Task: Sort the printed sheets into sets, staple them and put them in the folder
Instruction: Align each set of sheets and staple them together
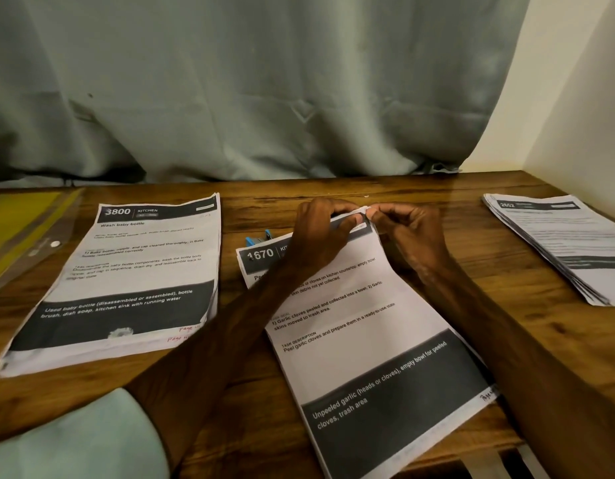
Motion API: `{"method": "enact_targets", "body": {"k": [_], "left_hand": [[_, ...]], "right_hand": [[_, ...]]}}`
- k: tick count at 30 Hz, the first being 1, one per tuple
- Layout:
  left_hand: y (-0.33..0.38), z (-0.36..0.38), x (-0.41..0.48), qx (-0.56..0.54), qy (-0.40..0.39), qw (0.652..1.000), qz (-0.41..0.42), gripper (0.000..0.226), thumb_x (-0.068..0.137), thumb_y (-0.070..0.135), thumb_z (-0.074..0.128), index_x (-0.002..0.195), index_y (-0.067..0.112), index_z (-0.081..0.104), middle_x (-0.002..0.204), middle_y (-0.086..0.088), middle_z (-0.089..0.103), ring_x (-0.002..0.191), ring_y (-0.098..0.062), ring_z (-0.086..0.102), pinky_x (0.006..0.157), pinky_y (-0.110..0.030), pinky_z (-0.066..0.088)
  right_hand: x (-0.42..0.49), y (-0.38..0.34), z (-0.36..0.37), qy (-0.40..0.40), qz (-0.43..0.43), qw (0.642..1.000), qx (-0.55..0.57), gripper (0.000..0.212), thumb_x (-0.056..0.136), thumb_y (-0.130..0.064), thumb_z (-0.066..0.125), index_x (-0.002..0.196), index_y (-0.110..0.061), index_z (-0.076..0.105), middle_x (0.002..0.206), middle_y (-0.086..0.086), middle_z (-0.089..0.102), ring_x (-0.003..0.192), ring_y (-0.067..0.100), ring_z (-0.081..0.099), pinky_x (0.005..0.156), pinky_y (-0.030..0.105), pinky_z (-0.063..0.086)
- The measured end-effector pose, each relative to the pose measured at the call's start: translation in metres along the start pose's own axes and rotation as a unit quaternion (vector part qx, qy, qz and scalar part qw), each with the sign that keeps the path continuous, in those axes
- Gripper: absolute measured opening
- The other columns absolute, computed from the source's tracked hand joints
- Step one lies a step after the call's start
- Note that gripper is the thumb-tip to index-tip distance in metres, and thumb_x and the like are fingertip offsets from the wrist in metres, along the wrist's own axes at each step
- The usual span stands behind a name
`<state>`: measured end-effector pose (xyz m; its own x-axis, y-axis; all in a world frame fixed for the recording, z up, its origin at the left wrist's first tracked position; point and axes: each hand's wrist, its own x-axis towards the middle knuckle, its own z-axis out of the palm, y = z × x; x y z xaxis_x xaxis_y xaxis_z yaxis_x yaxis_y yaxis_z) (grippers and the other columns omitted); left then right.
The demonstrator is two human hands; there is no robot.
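The left hand lies over the top edge of the 1670 sheets, its fingers curled and pinching their upper right corner. The right hand meets it from the other side, thumb and fingertips closed on the same corner, so the paper there is lifted a little and bent between the two hands. Both forearms reach in from the near edge, and the left one crosses the sheets' left side.

The sheets lie tilted in the middle of the wooden bench. The top page is headed with garlic-peeling text and has a dark band near its lower end. A lower page of the same set sticks out at the upper left and shows the number 1670. Just behind that protruding page and beside the left wrist, a blue stapler peeks out, mostly hidden.

To the left, apart from this set, lies the 3800 stack, titled "Wash baby bottle", its pages slightly fanned. Further left, at the bench's edge, is the clear plastic folder with yellow inside and a snap button. Well off to the right lies the 2652 stack, also fanned.

A grey-green curtain hangs behind the bench, with a pale wall to its right. A pale green sleeve fills the lower left corner.
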<state>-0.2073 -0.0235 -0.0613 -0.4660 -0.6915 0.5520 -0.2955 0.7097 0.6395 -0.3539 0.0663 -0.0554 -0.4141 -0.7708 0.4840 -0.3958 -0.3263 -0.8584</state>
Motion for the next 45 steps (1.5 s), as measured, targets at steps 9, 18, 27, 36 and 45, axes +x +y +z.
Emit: {"method": "enact_targets", "body": {"k": [9,18,27,36,45], "left_hand": [[0.003,-0.003,0.003,-0.007,0.005,1.0,0.003,0.02,0.093,0.024,0.073,0.108,0.014,0.08,0.101,-0.002,0.078,0.091,-0.018,0.069,0.088,-0.043,0.055],[0.002,0.002,0.003,0.014,0.007,1.0,-0.009,0.025,0.093,0.035,0.069,0.112,0.02,0.078,0.107,-0.002,0.075,0.102,-0.022,0.065,0.093,-0.047,0.052],[0.012,-0.008,0.001,-0.002,0.004,1.0,0.005,0.019,0.094,0.022,0.069,0.107,0.013,0.08,0.102,-0.003,0.078,0.093,-0.019,0.068,0.091,-0.042,0.053],[-0.003,0.003,0.008,0.007,-0.007,1.0,-0.018,0.024,0.09,0.039,0.067,0.105,0.026,0.079,0.101,0.005,0.074,0.097,-0.019,0.066,0.085,-0.045,0.055],[0.0,0.0,0.008,-0.001,-0.007,1.0,0.0,0.021,0.094,0.032,0.067,0.106,0.02,0.08,0.1,0.003,0.076,0.092,-0.017,0.066,0.081,-0.038,0.056]], "right_hand": [[0.001,0.001,0.004,0.0,-0.042,0.997,-0.06,0.03,0.082,-0.011,0.083,0.11,-0.01,0.074,0.095,-0.001,0.077,0.086,0.015,0.074,0.081,0.032,0.061],[0.003,-0.007,0.005,0.034,-0.054,0.997,-0.043,0.005,0.086,-0.005,0.076,0.086,-0.009,0.078,0.081,-0.004,0.077,0.074,0.011,0.073,0.073,0.023,0.057],[0.003,-0.005,-0.001,0.007,-0.033,0.998,-0.045,0.011,0.097,-0.014,0.065,0.1,-0.008,0.074,0.093,0.001,0.077,0.085,0.02,0.074,0.081,0.042,0.062],[-0.002,-0.013,-0.006,-0.022,-0.194,0.952,-0.235,0.021,0.095,-0.013,0.068,0.113,-0.018,0.077,0.108,-0.007,0.074,0.098,0.001,0.067,0.086,0.021,0.055],[0.002,-0.009,-0.015,-0.024,-0.216,0.947,-0.238,0.021,0.092,-0.016,0.073,0.11,-0.027,0.073,0.103,-0.012,0.071,0.091,0.002,0.068,0.084,0.017,0.054]]}}
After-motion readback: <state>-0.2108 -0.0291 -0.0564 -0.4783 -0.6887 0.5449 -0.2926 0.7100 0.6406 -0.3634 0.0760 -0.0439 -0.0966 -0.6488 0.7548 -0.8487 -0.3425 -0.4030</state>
